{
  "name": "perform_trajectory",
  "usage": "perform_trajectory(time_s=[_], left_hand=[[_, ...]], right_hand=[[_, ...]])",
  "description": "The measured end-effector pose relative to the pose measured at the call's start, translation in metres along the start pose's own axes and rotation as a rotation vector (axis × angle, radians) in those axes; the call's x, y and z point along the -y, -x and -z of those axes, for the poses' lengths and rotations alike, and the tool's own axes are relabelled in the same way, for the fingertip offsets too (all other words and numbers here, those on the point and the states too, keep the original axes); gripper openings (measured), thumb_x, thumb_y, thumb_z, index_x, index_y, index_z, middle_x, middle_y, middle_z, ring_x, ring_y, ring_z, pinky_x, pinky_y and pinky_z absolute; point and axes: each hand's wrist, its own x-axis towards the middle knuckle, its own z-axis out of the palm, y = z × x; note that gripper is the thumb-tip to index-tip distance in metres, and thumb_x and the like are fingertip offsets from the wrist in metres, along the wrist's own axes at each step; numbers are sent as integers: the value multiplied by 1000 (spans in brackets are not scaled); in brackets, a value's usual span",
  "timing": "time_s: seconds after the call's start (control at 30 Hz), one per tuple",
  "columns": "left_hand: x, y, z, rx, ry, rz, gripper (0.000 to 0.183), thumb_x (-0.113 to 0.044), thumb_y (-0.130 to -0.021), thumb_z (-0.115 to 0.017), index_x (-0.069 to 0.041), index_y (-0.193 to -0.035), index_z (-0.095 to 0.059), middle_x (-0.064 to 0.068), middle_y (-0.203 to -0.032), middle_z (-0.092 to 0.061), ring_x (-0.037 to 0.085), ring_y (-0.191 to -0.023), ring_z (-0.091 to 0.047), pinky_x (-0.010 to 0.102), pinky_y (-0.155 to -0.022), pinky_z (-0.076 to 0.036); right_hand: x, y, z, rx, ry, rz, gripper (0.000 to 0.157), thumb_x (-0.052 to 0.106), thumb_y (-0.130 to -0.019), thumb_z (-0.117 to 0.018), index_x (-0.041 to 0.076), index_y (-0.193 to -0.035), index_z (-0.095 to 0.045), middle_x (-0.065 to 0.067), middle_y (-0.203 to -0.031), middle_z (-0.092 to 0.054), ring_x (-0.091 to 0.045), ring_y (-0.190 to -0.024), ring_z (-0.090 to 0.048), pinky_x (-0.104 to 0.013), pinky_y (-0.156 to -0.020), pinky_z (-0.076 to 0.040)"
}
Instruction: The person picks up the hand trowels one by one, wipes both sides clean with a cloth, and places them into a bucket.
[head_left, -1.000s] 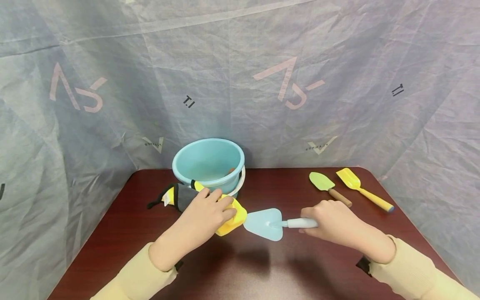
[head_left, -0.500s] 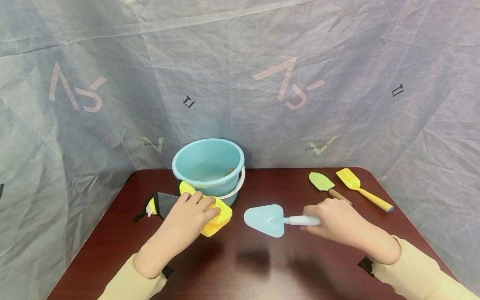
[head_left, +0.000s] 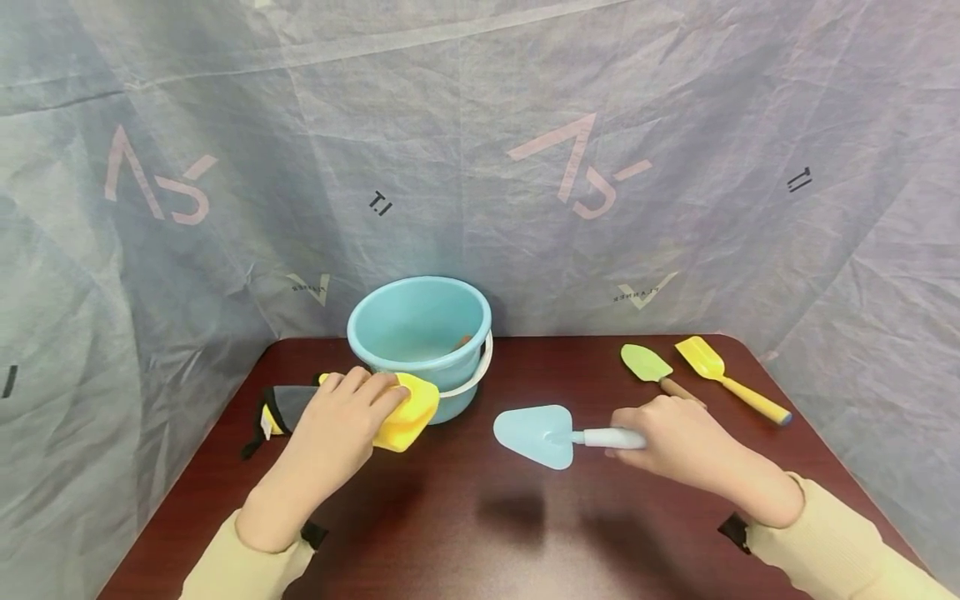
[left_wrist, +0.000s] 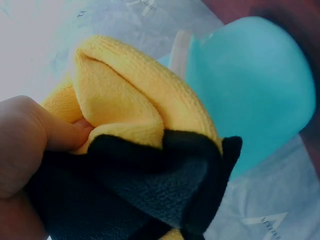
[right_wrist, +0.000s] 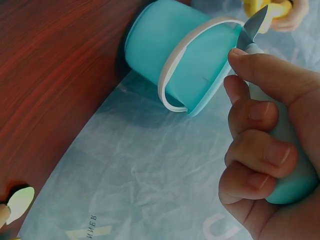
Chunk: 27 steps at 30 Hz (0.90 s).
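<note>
My left hand (head_left: 341,421) grips a folded yellow and dark grey cloth (head_left: 408,414) with black edging, held in front of the bucket. In the left wrist view the thumb presses into the fold of the cloth (left_wrist: 120,95). A light blue trowel (head_left: 536,435) is in my right hand (head_left: 667,437), its blade pointing left toward the cloth but apart from it. Curled fingers (right_wrist: 260,150) wrap its pale handle (right_wrist: 280,130) in the right wrist view. Behind the cloth stands a light blue bucket (head_left: 420,321) with a white handle; something orange-brown shows inside.
A green trowel (head_left: 647,363) with a brown handle lies on the dark red table (head_left: 600,533) beyond my right hand. To its right is a yellow scoop (head_left: 731,379) with a blue handle end. A grey sheet (head_left: 480,167) hangs behind the table.
My left hand has moved left with the cloth, away from the trowel blade, which the cloth was touching or overlapping. The trowel has shifted slightly, with its blade a little higher in view.
</note>
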Motion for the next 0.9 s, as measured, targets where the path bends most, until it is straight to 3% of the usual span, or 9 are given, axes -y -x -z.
perform_trajectory(time_s=[0.2,0.3,0.43,0.9], left_hand=[[0,-19,13,-42,-2,-3,45,12,-62,-66,-10,-102,-63,6,-101,-60,27,-85,-53,38,-66,-41],[-4,-31,18,-58,-13,-22,44,11,-63,-65,-10,-101,-61,6,-101,-60,27,-83,-52,37,-64,-40],[-10,-46,23,-79,-30,-65,39,7,-66,-64,-11,-100,-59,6,-102,-59,26,-82,-52,35,-63,-38],[-36,-85,26,-159,-80,-204,21,-2,-74,-60,-12,-92,-58,1,-93,-57,21,-76,-48,30,-61,-34]], right_hand=[[-2,0,-2,-4,-1,-13,31,26,-66,-82,30,-65,-51,21,-51,-34,3,-47,-33,-60,-85,-43],[-3,-1,-4,-2,-7,-23,29,27,-66,-82,29,-66,-53,21,-52,-36,2,-47,-33,-44,-63,-48],[-4,-2,-7,12,-33,-18,27,27,-68,-81,27,-68,-54,19,-53,-39,0,-47,-34,-24,-42,-27],[-2,-8,-15,35,-112,19,24,23,-69,-80,26,-70,-56,19,-56,-42,2,-49,-36,-19,-45,-30]])
